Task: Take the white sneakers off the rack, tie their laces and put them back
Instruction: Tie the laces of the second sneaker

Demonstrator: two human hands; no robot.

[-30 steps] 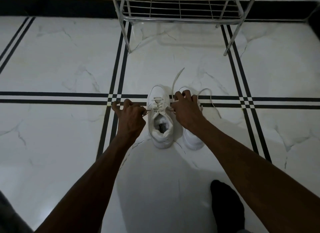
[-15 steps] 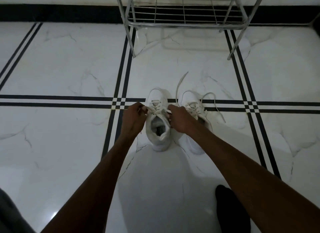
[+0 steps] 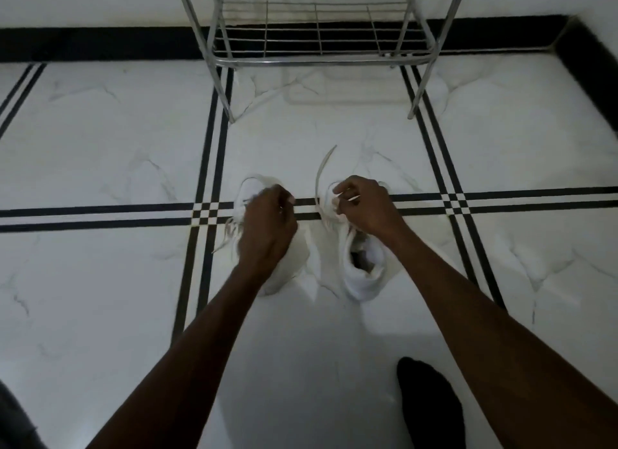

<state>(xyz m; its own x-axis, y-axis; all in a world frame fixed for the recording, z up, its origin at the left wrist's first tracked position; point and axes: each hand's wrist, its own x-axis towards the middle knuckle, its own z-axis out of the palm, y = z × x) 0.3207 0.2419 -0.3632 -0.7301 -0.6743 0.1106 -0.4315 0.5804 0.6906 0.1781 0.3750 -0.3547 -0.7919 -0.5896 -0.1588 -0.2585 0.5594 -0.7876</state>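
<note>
Two white sneakers stand side by side on the floor, toes pointing away from me. My left hand [image 3: 267,228] hovers over the left sneaker [image 3: 287,275] with its fingers curled; it is blurred, so I cannot tell whether a lace is in it. Loose lace ends [image 3: 227,236] hang off that shoe's left side. My right hand [image 3: 366,208] is over the tongue of the right sneaker [image 3: 366,278] and pinches its lace, whose tips stick out between the fingers. Another lace [image 3: 319,181] arcs up from that shoe.
The metal wire shoe rack [image 3: 321,61] stands just beyond the sneakers against a wall with a dark baseboard. White marble floor [image 3: 100,147] with black stripe lines spreads all round. My foot in a black sock [image 3: 431,405] rests at the lower right.
Both hands were at the left sneaker's laces. My right hand has moved right onto the right sneaker and taken its lace; my left hand has shifted forward over the left shoe.
</note>
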